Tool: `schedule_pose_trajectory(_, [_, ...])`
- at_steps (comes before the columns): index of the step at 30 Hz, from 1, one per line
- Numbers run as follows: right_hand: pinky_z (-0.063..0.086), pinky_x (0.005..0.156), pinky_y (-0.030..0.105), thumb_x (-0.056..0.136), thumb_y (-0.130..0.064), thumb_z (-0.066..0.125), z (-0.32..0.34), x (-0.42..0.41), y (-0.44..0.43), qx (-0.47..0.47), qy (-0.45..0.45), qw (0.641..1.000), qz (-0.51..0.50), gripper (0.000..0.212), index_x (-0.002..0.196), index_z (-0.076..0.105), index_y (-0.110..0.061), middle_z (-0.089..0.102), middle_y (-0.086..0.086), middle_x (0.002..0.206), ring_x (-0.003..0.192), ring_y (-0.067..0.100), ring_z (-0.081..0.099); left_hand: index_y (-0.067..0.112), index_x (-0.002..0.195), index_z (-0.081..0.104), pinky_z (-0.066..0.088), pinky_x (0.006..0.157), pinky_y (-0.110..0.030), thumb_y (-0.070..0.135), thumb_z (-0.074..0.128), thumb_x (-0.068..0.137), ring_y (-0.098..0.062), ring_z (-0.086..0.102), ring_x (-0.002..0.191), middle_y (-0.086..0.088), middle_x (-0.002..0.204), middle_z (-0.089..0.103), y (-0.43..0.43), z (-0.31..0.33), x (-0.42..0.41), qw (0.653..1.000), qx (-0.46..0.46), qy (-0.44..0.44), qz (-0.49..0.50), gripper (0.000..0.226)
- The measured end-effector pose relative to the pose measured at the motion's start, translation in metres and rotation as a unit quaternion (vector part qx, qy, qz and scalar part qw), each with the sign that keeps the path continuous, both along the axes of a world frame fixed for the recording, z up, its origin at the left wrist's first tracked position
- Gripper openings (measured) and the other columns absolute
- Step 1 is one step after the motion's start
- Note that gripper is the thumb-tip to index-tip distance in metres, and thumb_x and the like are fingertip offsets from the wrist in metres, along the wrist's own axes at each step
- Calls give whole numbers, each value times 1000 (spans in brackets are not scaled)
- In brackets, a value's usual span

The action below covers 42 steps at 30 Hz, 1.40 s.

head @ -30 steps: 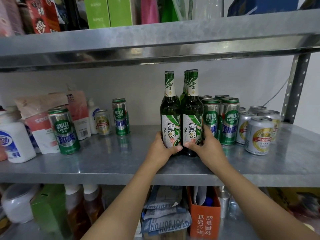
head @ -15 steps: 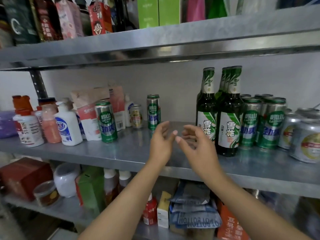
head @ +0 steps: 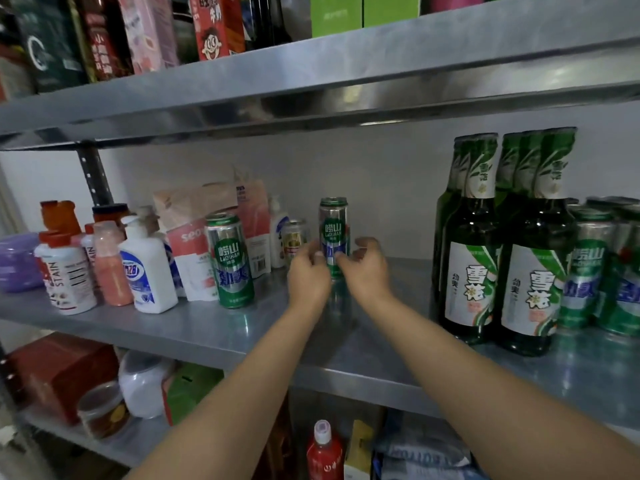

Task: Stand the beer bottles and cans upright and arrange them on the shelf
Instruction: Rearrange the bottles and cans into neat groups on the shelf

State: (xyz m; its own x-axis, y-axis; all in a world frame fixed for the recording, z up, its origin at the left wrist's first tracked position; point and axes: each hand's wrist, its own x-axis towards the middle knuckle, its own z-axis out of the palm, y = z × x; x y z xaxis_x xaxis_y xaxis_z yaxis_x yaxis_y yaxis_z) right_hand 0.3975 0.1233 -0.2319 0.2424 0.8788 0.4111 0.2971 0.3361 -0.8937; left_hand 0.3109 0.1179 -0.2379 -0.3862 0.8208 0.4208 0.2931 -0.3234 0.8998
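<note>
Both hands are up at the middle of the frame around a tall green Laoshan can (head: 333, 233) standing upright toward the back of the metal shelf (head: 207, 327). The left hand (head: 308, 271) and right hand (head: 365, 270) have fingers curled loosely on either side of it; can't tell if they're actually gripping yet. Another green can (head: 230, 259) stands left of center beside a white bottle (head: 147, 271). Two green beer bottles (head: 502, 271) stand upright at the right, more cans (head: 602, 268) just beyond.
</note>
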Motion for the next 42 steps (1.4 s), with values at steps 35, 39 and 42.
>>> schedule_pose_trajectory(35, [55, 73, 36, 78, -13, 64, 19, 36, -146, -3, -157, 987, 45, 51, 124, 43, -19, 68, 1, 101, 92, 25, 64, 21, 93, 63, 51, 67, -25, 24, 80, 74, -10, 66, 79, 4, 84, 69, -126, 30, 20, 991, -6, 95, -90, 25])
schedule_pose_trajectory(39, [56, 76, 35, 73, -11, 67, 21, 78, -177, 22, -141, 989, 34, 51, 119, 46, -19, 68, 1, 100, 93, 23, 65, 20, 95, 64, 54, 70, -29, 34, 83, 66, -11, 67, 81, 3, 86, 70, -161, 36, 60, 989, 0, 83, -122, 37])
schedule_pose_trajectory(42, [56, 79, 36, 72, -14, 65, 16, 115, -196, 55, -115, 992, 15, 52, 120, 49, -26, 69, -4, 99, 91, 17, 65, 19, 97, 66, 55, 69, -28, 34, 85, 66, -9, 68, 79, 3, 87, 72, -174, 38, 95, 986, 15, 79, -147, 40])
